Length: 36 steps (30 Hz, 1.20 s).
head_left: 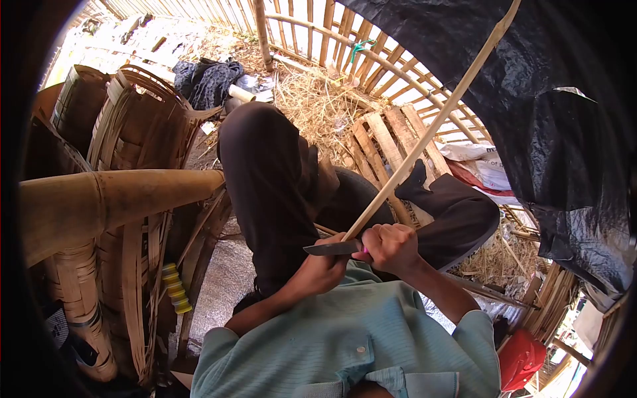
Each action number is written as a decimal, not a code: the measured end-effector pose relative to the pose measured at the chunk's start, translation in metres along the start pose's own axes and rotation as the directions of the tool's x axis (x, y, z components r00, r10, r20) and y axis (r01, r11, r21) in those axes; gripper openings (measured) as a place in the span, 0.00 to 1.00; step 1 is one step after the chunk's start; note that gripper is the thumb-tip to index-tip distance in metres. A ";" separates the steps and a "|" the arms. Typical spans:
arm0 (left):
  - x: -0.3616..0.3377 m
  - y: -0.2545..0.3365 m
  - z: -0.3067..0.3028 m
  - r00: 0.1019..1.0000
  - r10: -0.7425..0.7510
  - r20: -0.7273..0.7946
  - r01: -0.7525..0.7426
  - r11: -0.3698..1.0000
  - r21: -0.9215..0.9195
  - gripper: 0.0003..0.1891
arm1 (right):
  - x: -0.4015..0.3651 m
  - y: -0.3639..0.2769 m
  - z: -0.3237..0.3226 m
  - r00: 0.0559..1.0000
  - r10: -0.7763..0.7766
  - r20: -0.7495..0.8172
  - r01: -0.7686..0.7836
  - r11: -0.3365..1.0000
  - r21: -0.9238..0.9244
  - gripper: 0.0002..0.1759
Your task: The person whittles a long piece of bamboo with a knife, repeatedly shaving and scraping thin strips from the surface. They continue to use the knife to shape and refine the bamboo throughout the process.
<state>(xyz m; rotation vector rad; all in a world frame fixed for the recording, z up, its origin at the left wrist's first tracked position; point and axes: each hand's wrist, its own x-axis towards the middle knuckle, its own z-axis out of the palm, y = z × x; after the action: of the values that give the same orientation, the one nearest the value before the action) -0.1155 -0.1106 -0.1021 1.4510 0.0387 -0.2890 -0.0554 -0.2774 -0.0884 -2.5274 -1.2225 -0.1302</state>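
- Containers: tall curved basket-like forms at left, built of wide brown sheets and thin split strips; insides dark, contents cannot be told. White sack at right, printed lettering, red band; contents hidden.
- Workpiece: bamboo strip, long, pale, narrow, slightly bent toward its far end. Runs from the hands, in front of the lap, up to the top right.
- Left hand: fingers closed round the strip's lower end, next to the blade; individual fingertips partly hidden.
- Right hand: fingers wrapped tightly about the knife; a bit of pink-purple handle shows. Dark, flat, pointed blade lies across the strip, tip to the left. Whether the edge bites cannot be told.
- Other materials: thick smooth bamboo pole with a ringed node, at left; yellow ribbed object below it; glossy, creased black sheet at upper right; rough wooden slats beside loose, tangled straw; slatted fence behind, green tie on its rail.
- Clothing: finely ribbed green shirt, dark matt trousers.
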 end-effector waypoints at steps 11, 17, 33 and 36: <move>-0.003 0.010 0.001 0.943 -0.307 0.128 0.314 0.948 -0.045 0.12 | 0.020 0.073 -0.057 0.938 0.321 -0.128 -0.338 0.928 -0.155 0.12; 0.000 0.018 -0.013 0.883 -0.363 0.297 0.393 0.918 -0.047 0.14 | 0.019 0.049 -0.058 0.928 0.373 0.003 -0.369 0.918 0.144 0.13; 0.012 0.015 -0.004 0.910 -0.325 0.256 0.390 0.881 -0.269 0.09 | 0.001 -0.002 -0.010 0.977 0.194 0.087 -0.210 0.945 0.251 0.21; 0.011 0.014 -0.001 0.931 -0.310 0.194 0.355 0.896 -0.269 0.09 | -0.001 0.000 -0.004 0.985 0.163 0.055 -0.168 0.978 0.126 0.22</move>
<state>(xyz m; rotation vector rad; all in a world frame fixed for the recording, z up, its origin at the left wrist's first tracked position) -0.1022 -0.1098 -0.0911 1.1112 0.2061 -0.6447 -0.0553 -0.2793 -0.0852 -2.5162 -0.9960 0.0439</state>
